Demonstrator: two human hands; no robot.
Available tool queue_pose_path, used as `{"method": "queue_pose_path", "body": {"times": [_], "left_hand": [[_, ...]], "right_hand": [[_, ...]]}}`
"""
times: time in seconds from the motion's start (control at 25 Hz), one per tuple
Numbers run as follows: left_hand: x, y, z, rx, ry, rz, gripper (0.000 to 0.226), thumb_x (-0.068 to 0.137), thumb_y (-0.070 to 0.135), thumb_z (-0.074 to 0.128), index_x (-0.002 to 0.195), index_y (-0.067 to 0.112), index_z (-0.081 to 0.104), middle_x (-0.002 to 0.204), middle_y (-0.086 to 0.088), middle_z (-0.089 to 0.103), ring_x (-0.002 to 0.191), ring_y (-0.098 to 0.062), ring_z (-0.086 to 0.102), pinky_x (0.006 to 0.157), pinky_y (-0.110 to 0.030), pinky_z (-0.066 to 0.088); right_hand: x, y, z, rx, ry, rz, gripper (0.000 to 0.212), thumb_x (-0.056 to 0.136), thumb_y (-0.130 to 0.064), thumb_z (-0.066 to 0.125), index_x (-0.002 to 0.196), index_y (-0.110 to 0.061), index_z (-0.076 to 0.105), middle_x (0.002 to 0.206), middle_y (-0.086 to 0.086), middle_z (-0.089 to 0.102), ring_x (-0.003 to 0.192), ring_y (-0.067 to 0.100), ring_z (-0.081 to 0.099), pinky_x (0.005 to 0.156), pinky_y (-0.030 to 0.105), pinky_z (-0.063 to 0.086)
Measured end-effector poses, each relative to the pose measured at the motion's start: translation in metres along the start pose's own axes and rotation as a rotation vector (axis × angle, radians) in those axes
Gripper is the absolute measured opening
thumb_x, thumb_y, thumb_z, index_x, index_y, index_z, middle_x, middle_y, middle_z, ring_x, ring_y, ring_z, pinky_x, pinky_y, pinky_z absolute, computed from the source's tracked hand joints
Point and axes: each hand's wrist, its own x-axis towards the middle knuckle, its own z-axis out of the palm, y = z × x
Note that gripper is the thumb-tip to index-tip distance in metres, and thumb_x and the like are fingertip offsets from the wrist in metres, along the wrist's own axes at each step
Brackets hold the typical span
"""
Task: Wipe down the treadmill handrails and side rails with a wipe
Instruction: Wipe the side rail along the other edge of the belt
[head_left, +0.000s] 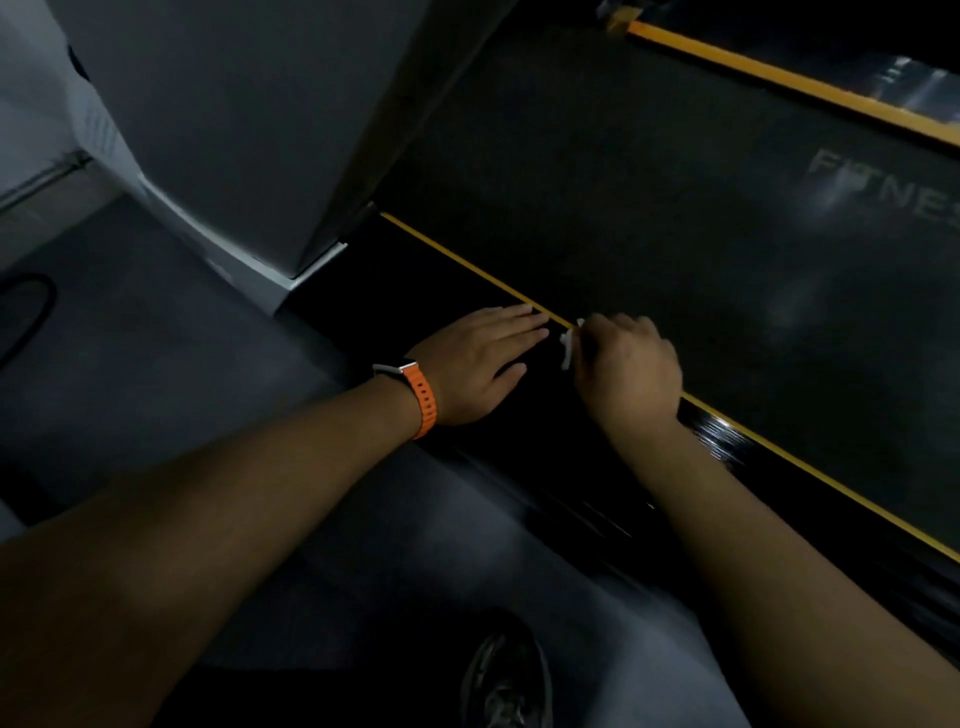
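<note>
**Grey floor (182, 364) and black side rail (441, 280), seen from above**

The floor fills the frame from 9 to 6 o'clock. A dark cable (31, 312) loops on it at 9 o'clock and a shoe (506, 675) stands on it at 6 o'clock. The side rail runs diagonally from the centre toward 4 o'clock, edged by a yellow stripe (467, 265) beside the belt (623, 208). At the centre the left hand (483, 364) lies flat on the rail. Just beside it, the right hand (631, 364) holds a bunched white wipe (567, 351) against the stripe.
</note>
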Motion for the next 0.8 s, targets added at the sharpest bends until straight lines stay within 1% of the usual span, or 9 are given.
{"method": "queue_pose_path", "body": {"times": [0.08, 0.2, 0.32, 0.44, 0.52, 0.56, 0.64, 0.68, 0.8], "left_hand": [[0.001, -0.002, 0.001, -0.010, 0.013, 0.011, 0.060, 0.101, 0.038, 0.034, 0.152, 0.009, 0.046, 0.162, -0.008, 0.040, 0.154, -0.022, 0.028, 0.126, -0.039, 0.020], [-0.001, -0.002, 0.000, -0.012, 0.025, 0.017, 0.059, 0.101, 0.035, 0.035, 0.151, 0.008, 0.048, 0.161, -0.009, 0.042, 0.153, -0.023, 0.030, 0.126, -0.042, 0.023], [0.000, 0.000, 0.000, 0.000, 0.024, 0.019, 0.059, 0.100, 0.035, 0.035, 0.150, 0.007, 0.049, 0.160, -0.010, 0.043, 0.152, -0.025, 0.032, 0.125, -0.044, 0.025], [0.000, -0.001, 0.000, -0.004, 0.046, 0.013, 0.058, 0.099, 0.032, 0.037, 0.148, 0.005, 0.051, 0.158, -0.012, 0.045, 0.151, -0.026, 0.034, 0.124, -0.045, 0.028], [0.000, -0.001, 0.001, -0.019, 0.047, 0.022, 0.057, 0.100, 0.031, 0.037, 0.149, 0.005, 0.050, 0.158, -0.011, 0.045, 0.151, -0.026, 0.034, 0.124, -0.045, 0.028], [-0.001, -0.001, 0.002, -0.028, 0.048, 0.023, 0.057, 0.100, 0.030, 0.037, 0.149, 0.005, 0.050, 0.159, -0.011, 0.045, 0.151, -0.025, 0.034, 0.125, -0.045, 0.028], [-0.002, -0.002, 0.004, -0.028, 0.059, 0.022, 0.056, 0.100, 0.029, 0.038, 0.149, 0.005, 0.050, 0.159, -0.011, 0.045, 0.151, -0.025, 0.034, 0.125, -0.045, 0.028], [-0.002, -0.002, 0.003, -0.023, 0.059, 0.020, 0.056, 0.100, 0.029, 0.038, 0.149, 0.005, 0.050, 0.158, -0.011, 0.045, 0.151, -0.026, 0.034, 0.124, -0.046, 0.028], [-0.001, 0.000, 0.001, -0.028, 0.047, 0.011, 0.058, 0.099, 0.030, 0.036, 0.149, 0.005, 0.051, 0.158, -0.012, 0.045, 0.151, -0.025, 0.034, 0.124, -0.046, 0.028]], "right_hand": [[-0.016, 0.019, -0.006, 0.016, 0.013, 0.035, 0.014, 0.099, -0.032, 0.055, 0.104, -0.022, 0.064, 0.095, 0.001, 0.062, 0.091, 0.022, 0.056, 0.074, 0.043, 0.052], [-0.046, 0.037, -0.012, 0.009, 0.054, 0.091, 0.013, 0.098, -0.032, 0.056, 0.098, -0.022, 0.065, 0.089, 0.000, 0.059, 0.088, 0.023, 0.057, 0.071, 0.040, 0.050], [-0.006, 0.004, 0.001, 0.045, 0.021, 0.049, 0.011, 0.100, -0.030, 0.054, 0.099, -0.024, 0.063, 0.089, -0.004, 0.053, 0.091, 0.021, 0.056, 0.075, 0.039, 0.050], [0.006, -0.010, 0.004, 0.046, -0.027, -0.008, 0.010, 0.099, -0.030, 0.055, 0.102, -0.024, 0.063, 0.096, -0.001, 0.059, 0.092, 0.021, 0.056, 0.077, 0.042, 0.052], [-0.026, 0.017, -0.009, 0.000, -0.041, 0.007, 0.011, 0.097, -0.031, 0.058, 0.105, -0.025, 0.063, 0.096, -0.001, 0.060, 0.089, 0.020, 0.054, 0.072, 0.038, 0.048], [-0.050, 0.033, -0.018, -0.026, -0.003, 0.024, 0.010, 0.095, -0.029, 0.062, 0.102, -0.023, 0.065, 0.093, 0.000, 0.061, 0.085, 0.021, 0.053, 0.068, 0.035, 0.045], [-0.084, 0.054, -0.028, -0.044, 0.076, 0.100, 0.008, 0.092, -0.025, 0.067, 0.093, -0.017, 0.068, 0.085, 0.003, 0.062, 0.078, 0.028, 0.054, 0.063, 0.035, 0.044], [-0.084, 0.057, -0.024, -0.051, 0.087, 0.111, 0.008, 0.092, -0.023, 0.068, 0.093, -0.016, 0.069, 0.083, 0.005, 0.063, 0.077, 0.031, 0.055, 0.062, 0.037, 0.047], [-0.039, 0.020, -0.001, -0.042, 0.060, 0.036, 0.014, 0.093, -0.025, 0.066, 0.105, -0.017, 0.071, 0.091, 0.006, 0.065, 0.085, 0.030, 0.059, 0.069, 0.039, 0.049]]}}
